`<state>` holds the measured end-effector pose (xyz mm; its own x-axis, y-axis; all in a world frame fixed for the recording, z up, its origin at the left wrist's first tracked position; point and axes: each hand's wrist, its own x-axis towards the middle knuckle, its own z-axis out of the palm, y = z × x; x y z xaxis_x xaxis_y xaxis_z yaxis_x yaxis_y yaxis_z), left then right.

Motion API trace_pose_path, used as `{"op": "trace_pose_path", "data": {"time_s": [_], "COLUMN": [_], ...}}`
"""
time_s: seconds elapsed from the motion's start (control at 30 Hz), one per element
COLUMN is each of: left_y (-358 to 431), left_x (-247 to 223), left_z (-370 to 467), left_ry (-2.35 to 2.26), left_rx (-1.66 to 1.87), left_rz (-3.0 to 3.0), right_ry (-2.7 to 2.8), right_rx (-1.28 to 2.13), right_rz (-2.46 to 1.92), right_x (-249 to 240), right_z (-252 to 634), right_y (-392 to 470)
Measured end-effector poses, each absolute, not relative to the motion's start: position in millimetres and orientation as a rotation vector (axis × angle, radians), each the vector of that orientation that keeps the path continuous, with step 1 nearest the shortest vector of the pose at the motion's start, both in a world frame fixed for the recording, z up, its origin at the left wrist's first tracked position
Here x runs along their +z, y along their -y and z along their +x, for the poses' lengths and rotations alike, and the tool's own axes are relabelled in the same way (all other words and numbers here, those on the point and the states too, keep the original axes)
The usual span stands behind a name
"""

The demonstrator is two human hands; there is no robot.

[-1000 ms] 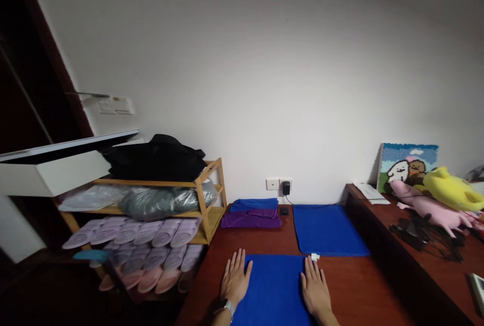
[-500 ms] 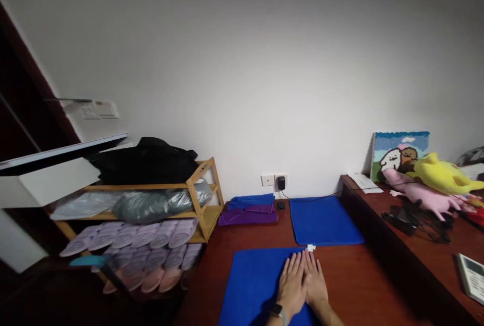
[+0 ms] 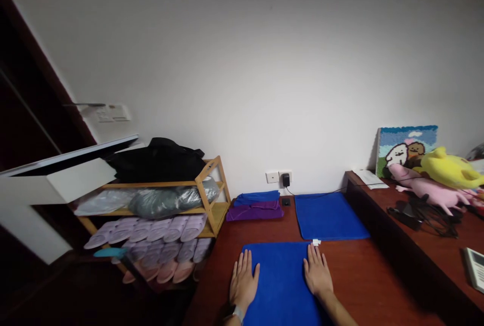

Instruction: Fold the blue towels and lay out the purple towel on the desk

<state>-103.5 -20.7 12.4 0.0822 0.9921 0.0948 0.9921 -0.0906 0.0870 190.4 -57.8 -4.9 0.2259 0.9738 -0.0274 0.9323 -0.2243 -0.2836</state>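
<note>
A blue cloth [image 3: 282,280] lies flat on the reddish-brown table [image 3: 363,275], its near end cut off by the bottom of the view. My left hand [image 3: 244,278], with a watch at the wrist, rests flat on the cloth's left edge, fingers stretched forward and thumb apart. On the right edge lies my right hand [image 3: 318,269], palm down with fingers extended, close to a small white tag [image 3: 316,242] at the far right corner. Behind them a second blue cloth [image 3: 328,217] is spread out. Folded purple cloth [image 3: 255,211] and folded blue cloth [image 3: 257,197] lie near the wall.
A wooden rack [image 3: 212,195] with slippers [image 3: 162,230] and a black bag [image 3: 159,159] stands left. On the right, a raised desk holds plush toys [image 3: 449,169], cables [image 3: 427,217] and a calculator-like device [image 3: 474,268]. A black plug [image 3: 286,179] sits in the wall socket.
My left hand has moved left across the cloth, from beside my right hand to the left edge. My right hand stays at the right edge. The view has shifted slightly.
</note>
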Motion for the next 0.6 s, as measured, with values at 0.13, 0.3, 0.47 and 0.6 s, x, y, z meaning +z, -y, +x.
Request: {"op": "trace_pose_path", "data": {"time_s": [0.13,0.3,0.47,0.6], "left_y": [22.8,20.6,16.8,15.0], "left_x": [10.5,5.9,0.0,2.5], "left_z": [-98.2,-101.1,-107.1,-72.8], "left_ry": [-2.129,-2.128,-2.138,-2.055], "left_rx": [0.226,0.235,0.26,0.466], "left_rz": [2.318,2.336,2.381,2.518], "right_ry": [1.802,1.82,1.837,1.849], "right_rx": [0.311,0.275,0.279,0.27], "right_rz": [-2.319,-2.316,-2.319,-2.296], "right_x": [-0.9,3.7,0.8,1.3], "right_z": [190.0,190.0,191.0,192.1], "right_y": [53.9,51.2,51.8,51.0]}}
